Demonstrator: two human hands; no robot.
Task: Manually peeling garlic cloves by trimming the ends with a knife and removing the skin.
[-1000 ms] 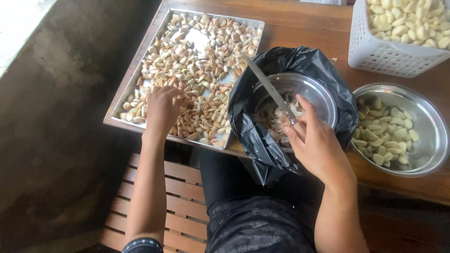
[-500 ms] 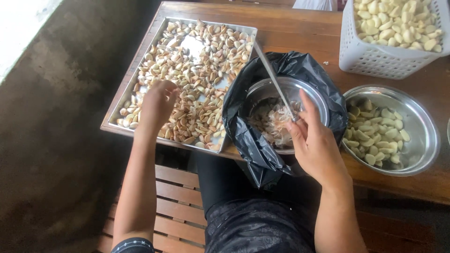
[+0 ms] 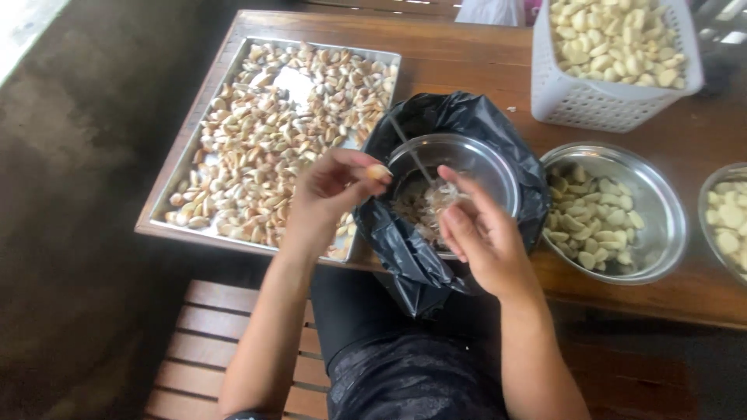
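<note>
L hand (image 3: 331, 189) pinches garlic clove (image 3: 379, 171) | R hand (image 3: 476, 233) grips knife (image 3: 411, 152) | tip: hold clove over lined bowl (image 3: 498, 167), cut slow, blade away frm fingers

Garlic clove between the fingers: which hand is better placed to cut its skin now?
Right hand: it grips the knife over the bag-lined bowl, while the left hand pinches the garlic clove.

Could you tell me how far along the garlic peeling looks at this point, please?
Done: the white basket is heaped with peeled cloves and the steel bowl holds a layer more. In hand: the left hand pinches one clove while the right hand holds a knife over the bag-lined bowl of skins. Left: the tray remains largely covered with unpeeled cloves.
</note>
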